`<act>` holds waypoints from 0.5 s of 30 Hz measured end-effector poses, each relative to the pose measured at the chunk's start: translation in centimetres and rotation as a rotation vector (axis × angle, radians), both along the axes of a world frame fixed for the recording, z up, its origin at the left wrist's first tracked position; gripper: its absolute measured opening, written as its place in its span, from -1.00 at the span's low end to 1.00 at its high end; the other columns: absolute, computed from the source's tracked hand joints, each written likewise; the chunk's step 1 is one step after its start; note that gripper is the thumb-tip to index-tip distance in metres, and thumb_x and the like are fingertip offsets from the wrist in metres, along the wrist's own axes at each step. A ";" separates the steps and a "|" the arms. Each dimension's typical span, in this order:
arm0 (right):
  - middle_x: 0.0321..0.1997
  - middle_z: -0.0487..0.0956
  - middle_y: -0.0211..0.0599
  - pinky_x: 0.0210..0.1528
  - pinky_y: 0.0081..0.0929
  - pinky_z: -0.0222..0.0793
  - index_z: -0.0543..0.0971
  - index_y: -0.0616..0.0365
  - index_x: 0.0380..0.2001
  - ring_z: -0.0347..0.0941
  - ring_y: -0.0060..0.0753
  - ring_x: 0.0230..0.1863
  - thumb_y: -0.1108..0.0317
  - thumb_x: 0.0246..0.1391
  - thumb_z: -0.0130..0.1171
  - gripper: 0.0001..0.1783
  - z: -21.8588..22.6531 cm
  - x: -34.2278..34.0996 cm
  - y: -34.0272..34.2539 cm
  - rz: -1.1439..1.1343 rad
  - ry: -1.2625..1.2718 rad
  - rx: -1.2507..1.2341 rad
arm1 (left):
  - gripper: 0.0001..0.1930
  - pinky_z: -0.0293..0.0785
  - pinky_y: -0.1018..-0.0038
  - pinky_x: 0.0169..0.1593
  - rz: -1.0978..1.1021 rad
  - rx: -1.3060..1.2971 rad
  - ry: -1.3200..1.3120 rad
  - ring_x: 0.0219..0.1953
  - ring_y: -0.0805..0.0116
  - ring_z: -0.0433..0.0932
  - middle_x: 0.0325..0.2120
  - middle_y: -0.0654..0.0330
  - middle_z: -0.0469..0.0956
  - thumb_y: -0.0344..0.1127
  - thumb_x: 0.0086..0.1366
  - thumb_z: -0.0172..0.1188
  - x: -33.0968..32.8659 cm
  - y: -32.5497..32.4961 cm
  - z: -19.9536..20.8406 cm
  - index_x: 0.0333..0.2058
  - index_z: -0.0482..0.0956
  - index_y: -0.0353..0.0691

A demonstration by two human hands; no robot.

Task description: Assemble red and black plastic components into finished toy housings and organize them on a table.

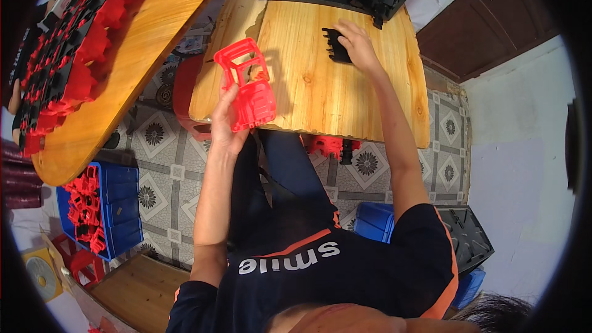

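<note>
Head view: both hands out over a wooden table (296,95), well apart from each other
Left hand (226,120): closed on a red plastic part (256,102), thumb on its near face, fingers mostly hidden behind
Red part: in and just right of the left hand, raised at the table's near left edge; ribbed panel next to the thumb, open frame beyond it
Right hand (356,43): palm down, fingers a little bent, over a black plastic piece (338,49); cannot tell whether it grips or only touches
Black piece: under the right hand's fingers and out to their left, on the tabletop, toothed along its left edge
Black bin (333,5): beyond the right hand, black parts inside
Side table (92,142): well to the left of the left hand, rows of red and black parts (80,61) along it
Red stool (184,95): just left of the left hand, lower down
Blue crate (123,209): left of and well below the left hand, red pieces (86,209) piled in it
</note>
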State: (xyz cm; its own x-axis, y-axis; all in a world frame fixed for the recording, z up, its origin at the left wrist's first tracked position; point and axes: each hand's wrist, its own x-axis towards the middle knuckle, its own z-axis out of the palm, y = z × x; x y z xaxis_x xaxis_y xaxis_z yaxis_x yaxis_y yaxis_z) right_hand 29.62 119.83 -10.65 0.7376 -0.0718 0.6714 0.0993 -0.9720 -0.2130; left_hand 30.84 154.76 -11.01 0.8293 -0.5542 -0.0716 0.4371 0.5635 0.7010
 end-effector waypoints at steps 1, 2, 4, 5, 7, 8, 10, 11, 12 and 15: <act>-0.12 0.56 -0.15 0.02 -0.38 0.38 0.60 0.13 -0.05 0.47 -0.14 -0.02 0.57 0.08 0.04 -0.65 -0.5 0.9 -0.9 0.013 -0.005 -0.002 | -0.38 0.38 0.16 0.19 -0.016 -0.091 -0.005 0.12 0.20 0.45 0.16 0.11 0.37 0.07 0.40 -0.05 -0.1 -0.1 0.1 0.31 0.12 -0.10; -0.12 0.55 -0.13 0.02 -0.38 0.38 0.60 0.14 -0.05 0.46 -0.14 -0.02 0.54 0.09 0.06 -0.66 -1.1 1.1 -2.7 0.063 0.196 0.136 | -0.29 0.39 0.17 0.18 -0.033 -0.147 -0.052 0.12 0.21 0.45 0.16 0.12 0.38 0.23 0.36 -0.07 -0.7 -0.8 0.8 0.31 0.11 -0.08; -0.17 0.55 -0.12 -0.01 -0.41 0.37 0.63 0.19 -0.12 0.46 -0.10 -0.06 0.51 0.08 0.11 -0.72 -0.7 1.1 -2.8 0.123 0.470 0.493 | -0.29 0.48 0.22 0.10 -0.021 -0.141 -0.020 0.07 0.24 0.49 0.13 0.12 0.39 0.25 0.38 -0.15 -0.9 -0.5 0.0 0.34 0.06 -0.05; -0.17 0.55 -0.12 -0.01 -0.41 0.37 0.63 0.19 -0.12 0.46 -0.10 -0.06 0.51 0.08 0.11 -0.72 -0.7 0.7 -2.7 0.150 0.475 0.487 | -0.31 0.53 0.25 0.06 0.017 -0.108 0.007 0.03 0.26 0.52 0.09 0.11 0.41 0.24 0.41 -0.20 -1.0 -0.5 -0.2 0.34 0.04 -0.04; -0.22 0.54 -0.18 -0.16 -0.47 0.41 0.63 0.22 -0.13 0.51 -0.25 -0.23 0.50 0.08 0.13 -0.74 -0.3 -0.8 -2.9 0.148 0.459 0.405 | -0.26 0.52 0.22 0.06 0.085 0.011 -0.032 0.09 0.26 0.48 0.17 0.10 0.31 0.17 0.42 -0.15 -1.5 -1.1 0.0 0.40 -0.19 0.01; -0.22 0.54 -0.18 -0.16 -0.47 0.41 0.63 0.22 -0.13 0.51 -0.25 -0.23 0.50 0.08 0.13 -0.74 -0.3 -1.7 -2.2 0.162 0.460 0.399 | -0.22 0.51 0.19 0.07 0.069 0.013 0.003 0.11 0.23 0.46 0.19 0.09 0.27 0.16 0.41 -0.12 -1.6 -1.1 -0.3 0.40 -0.28 0.04; -0.34 0.56 -0.31 -0.34 -0.56 0.41 0.64 0.24 -0.20 0.49 -0.51 -0.41 0.44 0.09 0.20 -0.80 2.0 -4.9 1.6 0.102 0.416 0.770 | -0.08 0.44 0.14 0.13 0.080 -0.018 0.064 0.18 0.21 0.36 0.20 0.06 0.22 0.04 0.38 0.05 -2.0 -0.9 -0.6 0.39 -0.48 0.04; -0.41 0.55 -0.38 -0.41 -0.60 0.38 0.64 0.24 -0.24 0.46 -0.61 -0.45 0.39 0.08 0.25 -0.81 3.6 -6.7 4.1 0.156 0.366 0.806 | -0.08 0.44 0.14 0.13 0.096 -0.017 0.064 0.18 0.21 0.36 0.20 0.06 0.22 0.04 0.38 0.05 -2.4 -0.9 -0.3 0.39 -0.48 0.04; -0.47 0.55 -0.44 -0.48 -0.65 0.35 0.64 0.23 -0.28 0.43 -0.71 -0.50 0.34 0.07 0.30 -0.80 5.4 -8.6 6.7 0.198 0.312 0.841 | -0.05 0.40 0.16 0.17 0.121 -0.003 0.047 0.19 0.24 0.34 0.19 0.06 0.23 -0.02 0.36 0.10 -2.8 -1.3 0.2 0.39 -0.49 0.01; -0.55 0.52 -0.50 -0.55 -0.64 0.28 0.60 0.20 -0.32 0.37 -0.71 -0.55 0.29 -0.02 0.41 -0.74 6.8 -12.0 13.8 0.090 0.142 0.723 | -0.01 0.27 0.25 0.25 0.154 -0.040 0.050 0.22 0.31 0.26 0.16 0.08 0.24 -0.23 0.32 0.20 -3.4 -1.7 0.3 0.40 -0.46 -0.06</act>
State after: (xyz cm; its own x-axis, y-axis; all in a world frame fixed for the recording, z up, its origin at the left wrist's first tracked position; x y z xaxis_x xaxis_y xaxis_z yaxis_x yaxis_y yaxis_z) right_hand 17.59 133.66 -3.86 0.8374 -0.3952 0.3776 0.0959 -0.5738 -0.8133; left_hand 27.44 153.08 -10.66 0.9006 -0.4239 -0.0957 0.3773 0.6535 0.6562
